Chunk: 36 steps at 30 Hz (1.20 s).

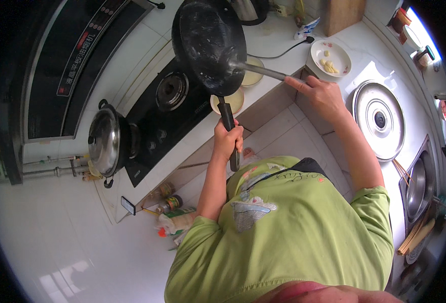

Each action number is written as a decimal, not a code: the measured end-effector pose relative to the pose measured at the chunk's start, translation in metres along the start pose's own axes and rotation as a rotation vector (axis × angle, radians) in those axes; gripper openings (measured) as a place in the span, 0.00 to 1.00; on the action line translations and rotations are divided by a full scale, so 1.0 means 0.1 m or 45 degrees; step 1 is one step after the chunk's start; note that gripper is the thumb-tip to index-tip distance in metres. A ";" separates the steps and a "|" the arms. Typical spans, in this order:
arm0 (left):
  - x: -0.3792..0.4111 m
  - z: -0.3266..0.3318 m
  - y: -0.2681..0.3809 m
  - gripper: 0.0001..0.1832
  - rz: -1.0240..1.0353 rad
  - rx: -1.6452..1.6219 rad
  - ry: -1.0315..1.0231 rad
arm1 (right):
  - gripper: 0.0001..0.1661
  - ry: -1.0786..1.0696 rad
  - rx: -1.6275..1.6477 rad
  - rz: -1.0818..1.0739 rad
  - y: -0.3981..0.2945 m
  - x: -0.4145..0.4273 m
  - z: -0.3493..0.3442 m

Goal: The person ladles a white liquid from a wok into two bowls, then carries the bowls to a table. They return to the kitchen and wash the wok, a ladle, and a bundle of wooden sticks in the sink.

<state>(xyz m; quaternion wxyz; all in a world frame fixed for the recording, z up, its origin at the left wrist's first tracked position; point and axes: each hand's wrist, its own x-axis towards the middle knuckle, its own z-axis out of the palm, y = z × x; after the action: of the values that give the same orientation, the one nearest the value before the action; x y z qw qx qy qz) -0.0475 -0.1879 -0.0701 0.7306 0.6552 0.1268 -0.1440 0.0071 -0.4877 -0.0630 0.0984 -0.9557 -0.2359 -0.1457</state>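
My left hand (pixel 227 141) is closed around the black handle of a wok (pixel 211 41). The wok is raised and tilted, so its dark, wet-looking inside shows. My right hand (pixel 326 94) grips a metal utensil (pixel 262 70), with the index finger stretched along its shaft. The utensil's head meets the inside of the wok near the rim; whether it is a ladle or a spatula I cannot tell. Partly hidden by the wok, two bowls of pale yellowish contents stand on the counter: a nearer bowl (pixel 235 103) and a farther bowl (pixel 254 77).
A lidded pot (pixel 107 140) occupies one side of the black gas hob (pixel 147 151); the other burner (pixel 171 91) is uncovered. Peeled garlic cloves (pixel 329 65) lie on a plate (pixel 317 48). Rightward are a large metal lid (pixel 378 98) and sink (pixel 416 189). Bottles (pixel 170 203) stand on the floor.
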 end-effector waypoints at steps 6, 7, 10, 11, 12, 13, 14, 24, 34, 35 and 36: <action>0.00 -0.06 -0.04 0.12 0.011 -0.011 0.007 | 0.43 -0.007 -0.083 0.035 0.10 -0.04 0.00; 0.00 -0.07 -0.05 0.12 0.012 -0.016 0.011 | 0.43 -0.028 -0.090 0.059 0.15 -0.06 -0.01; 0.00 -0.10 -0.05 0.12 0.008 -0.042 0.011 | 0.43 -0.061 -0.121 0.124 0.21 -0.08 -0.08; -0.01 -0.10 -0.05 0.12 0.002 -0.059 0.005 | 0.42 -0.061 -0.105 0.144 0.19 -0.06 -0.06; -0.01 -0.10 -0.03 0.12 -0.004 -0.072 -0.007 | 0.42 -0.058 -0.090 0.171 0.17 -0.04 -0.02; -0.01 -0.09 -0.02 0.12 -0.002 -0.087 -0.016 | 0.41 -0.056 -0.075 0.198 0.14 -0.02 0.01; -0.02 -0.08 0.00 0.12 0.000 -0.102 -0.025 | 0.41 -0.027 -0.039 0.195 0.08 0.02 0.02; -0.04 -0.19 -0.01 0.09 -0.012 -0.138 -0.007 | 0.36 0.030 0.226 0.236 -0.02 0.08 -0.09; -0.05 -0.19 0.09 0.10 -0.079 -0.319 -0.157 | 0.33 0.038 2.511 1.078 -0.80 0.94 0.07; -0.06 -0.18 0.11 0.10 -0.085 -0.314 -0.164 | 0.33 0.034 2.417 1.032 -0.81 0.94 0.04; -0.06 -0.17 0.11 0.10 -0.090 -0.313 -0.166 | 0.33 0.023 2.324 0.984 -0.82 0.95 -0.01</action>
<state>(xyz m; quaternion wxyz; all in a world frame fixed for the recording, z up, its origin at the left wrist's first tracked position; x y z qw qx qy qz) -0.0487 -0.1692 -0.0593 0.8066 0.5451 0.1188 -0.1954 0.0481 -0.3767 -0.0216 0.8394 -0.5237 0.0711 0.1268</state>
